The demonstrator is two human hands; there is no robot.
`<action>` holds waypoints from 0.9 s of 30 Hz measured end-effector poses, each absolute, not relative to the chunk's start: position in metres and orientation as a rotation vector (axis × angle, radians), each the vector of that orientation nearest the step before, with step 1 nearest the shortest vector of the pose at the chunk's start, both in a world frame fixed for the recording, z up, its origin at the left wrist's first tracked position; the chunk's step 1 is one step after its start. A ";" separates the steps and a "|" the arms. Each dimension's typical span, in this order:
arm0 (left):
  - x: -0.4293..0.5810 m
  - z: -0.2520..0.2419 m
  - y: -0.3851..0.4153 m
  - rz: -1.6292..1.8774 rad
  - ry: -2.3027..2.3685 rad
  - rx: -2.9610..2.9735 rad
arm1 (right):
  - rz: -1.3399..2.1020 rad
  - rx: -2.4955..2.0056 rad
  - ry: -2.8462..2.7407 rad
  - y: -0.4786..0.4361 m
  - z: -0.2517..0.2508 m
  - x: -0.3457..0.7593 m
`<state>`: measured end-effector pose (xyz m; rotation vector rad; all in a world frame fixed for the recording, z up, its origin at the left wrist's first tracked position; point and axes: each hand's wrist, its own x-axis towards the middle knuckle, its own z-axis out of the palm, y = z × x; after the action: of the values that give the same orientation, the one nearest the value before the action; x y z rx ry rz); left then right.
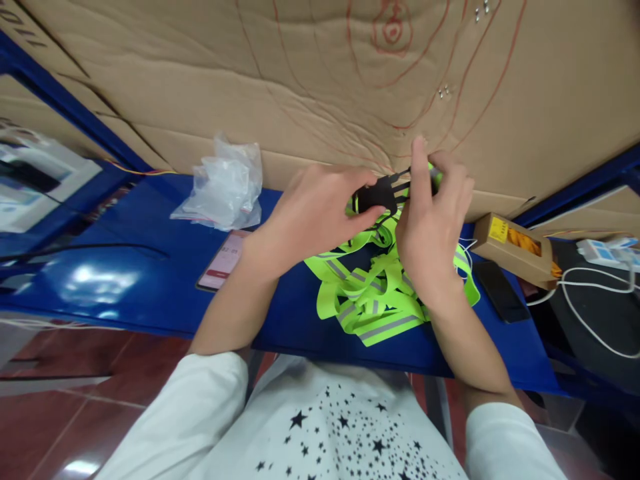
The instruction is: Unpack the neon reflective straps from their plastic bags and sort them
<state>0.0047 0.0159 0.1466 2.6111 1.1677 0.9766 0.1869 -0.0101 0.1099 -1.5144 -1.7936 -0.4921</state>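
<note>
A black side-release buckle is held in two parts above a heap of neon-yellow reflective straps [373, 293]. My left hand [313, 217] pinches the wide black buckle half [376, 194] between thumb and fingers. Just to its right, my right hand [434, 220] grips the pronged buckle half [401, 186], its prongs pointing left toward the other half. Whether the prongs have entered the socket I cannot tell. Yellow webbing shows around both hands, and the right fingers partly hide their half. The straps lie tangled on the blue table [295, 313], grey stripes showing.
Clear plastic bags [225, 187] lie at the back left, beside a lit phone [220, 263] partly behind my left wrist. To the right are a dark phone [501, 291], a small cardboard box [515, 248] and white cables. A cardboard panel [320, 87] stands along the back.
</note>
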 end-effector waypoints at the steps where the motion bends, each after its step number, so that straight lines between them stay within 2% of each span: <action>1: 0.005 0.147 0.016 0.954 1.176 2.603 | -0.474 -1.502 -1.815 -0.010 0.108 0.185; 6: 0.003 0.148 0.026 0.972 1.188 2.513 | -0.397 -1.369 -2.068 -0.011 0.108 0.191; 13: 0.004 0.128 0.054 1.087 0.850 2.337 | -0.344 -1.342 -2.208 -0.016 0.116 0.200; 16: 0.005 0.124 0.059 1.014 0.738 2.305 | -0.278 -1.365 -2.205 -0.019 0.117 0.201; 27: 0.012 0.136 0.047 0.941 0.472 2.178 | 0.347 -0.902 -2.170 -0.008 0.144 0.252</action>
<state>0.0119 0.0465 0.1365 2.1784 0.4722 0.9406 0.2523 -0.0076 0.1444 -0.9021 -2.1696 0.3474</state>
